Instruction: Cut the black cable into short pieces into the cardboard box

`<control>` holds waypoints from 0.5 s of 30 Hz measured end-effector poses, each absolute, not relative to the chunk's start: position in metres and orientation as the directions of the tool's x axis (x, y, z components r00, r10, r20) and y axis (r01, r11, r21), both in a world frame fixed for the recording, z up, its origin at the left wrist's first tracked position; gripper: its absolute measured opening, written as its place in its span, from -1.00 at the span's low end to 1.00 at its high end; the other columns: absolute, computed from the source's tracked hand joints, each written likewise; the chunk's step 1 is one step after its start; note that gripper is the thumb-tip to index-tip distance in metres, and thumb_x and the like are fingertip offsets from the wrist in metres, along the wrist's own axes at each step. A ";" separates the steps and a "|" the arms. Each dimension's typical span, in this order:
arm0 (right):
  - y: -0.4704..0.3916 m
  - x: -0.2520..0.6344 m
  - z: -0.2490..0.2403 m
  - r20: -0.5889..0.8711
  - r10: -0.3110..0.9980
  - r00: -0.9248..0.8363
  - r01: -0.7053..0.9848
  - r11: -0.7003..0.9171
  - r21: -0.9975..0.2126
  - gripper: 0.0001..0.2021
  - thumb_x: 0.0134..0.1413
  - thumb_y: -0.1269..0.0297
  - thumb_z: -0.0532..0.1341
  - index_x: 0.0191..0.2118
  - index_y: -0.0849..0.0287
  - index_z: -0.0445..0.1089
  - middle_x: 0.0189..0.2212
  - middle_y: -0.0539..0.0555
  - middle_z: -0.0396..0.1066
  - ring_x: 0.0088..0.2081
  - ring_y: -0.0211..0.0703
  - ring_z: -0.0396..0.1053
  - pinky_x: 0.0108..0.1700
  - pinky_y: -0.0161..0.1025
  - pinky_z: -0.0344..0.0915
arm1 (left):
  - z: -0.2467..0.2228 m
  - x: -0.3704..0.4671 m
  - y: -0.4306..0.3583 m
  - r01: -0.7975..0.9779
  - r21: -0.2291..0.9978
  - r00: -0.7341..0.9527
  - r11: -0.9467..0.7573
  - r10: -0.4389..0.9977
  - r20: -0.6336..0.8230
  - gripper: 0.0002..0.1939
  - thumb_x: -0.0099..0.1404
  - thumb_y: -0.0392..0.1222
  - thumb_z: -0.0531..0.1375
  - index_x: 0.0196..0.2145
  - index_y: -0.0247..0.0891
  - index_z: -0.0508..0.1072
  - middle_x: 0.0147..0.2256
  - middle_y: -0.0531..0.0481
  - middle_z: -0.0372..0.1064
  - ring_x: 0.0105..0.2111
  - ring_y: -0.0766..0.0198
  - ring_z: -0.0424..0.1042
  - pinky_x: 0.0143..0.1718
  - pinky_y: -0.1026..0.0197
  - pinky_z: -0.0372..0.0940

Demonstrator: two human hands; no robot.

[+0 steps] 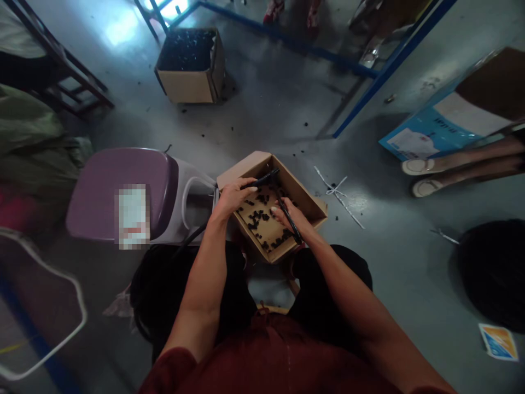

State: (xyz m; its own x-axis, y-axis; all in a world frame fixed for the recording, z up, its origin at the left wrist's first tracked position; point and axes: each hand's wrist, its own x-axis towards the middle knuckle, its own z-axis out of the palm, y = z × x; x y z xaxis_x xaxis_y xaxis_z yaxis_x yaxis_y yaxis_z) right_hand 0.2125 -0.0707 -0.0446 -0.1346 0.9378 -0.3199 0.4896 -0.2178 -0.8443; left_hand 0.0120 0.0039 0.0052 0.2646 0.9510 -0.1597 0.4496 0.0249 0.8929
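Note:
My left hand [235,194] is closed around a black tube [264,178], over the left side of an open cardboard box [301,189]. The tube's end points to the box's far corner, and a dark length trails past my left leg. In my right hand [294,216] is a black-handled tool [291,223]; its handle runs along the palm and its far part reaches up near the tube's end. The tool's exact kind does not show clearly. Small black pieces [258,218] lie scattered on the box floor below both hands.
A purple-topped stool [123,164] stands left of the box. Further off is a carton [186,85] filled with dark pieces. White ties [334,190] lie on the floor at right. A blue carton [435,128] and a person's feet [424,178] are beyond, with a black bundle [492,273] nearer.

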 end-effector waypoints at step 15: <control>-0.073 0.213 -0.032 -0.314 0.939 -0.144 0.524 -0.197 -0.829 -0.69 0.11 0.00 0.01 -0.20 0.13 0.23 -0.42 0.00 0.35 -0.40 -0.23 0.29 -0.31 -0.29 0.22 | -0.005 0.008 0.005 0.508 0.861 0.335 -0.036 0.929 -0.159 -0.71 0.13 -0.21 0.16 -0.17 -0.24 0.50 -0.22 -0.02 0.46 -0.21 0.24 0.38 -0.08 0.17 0.23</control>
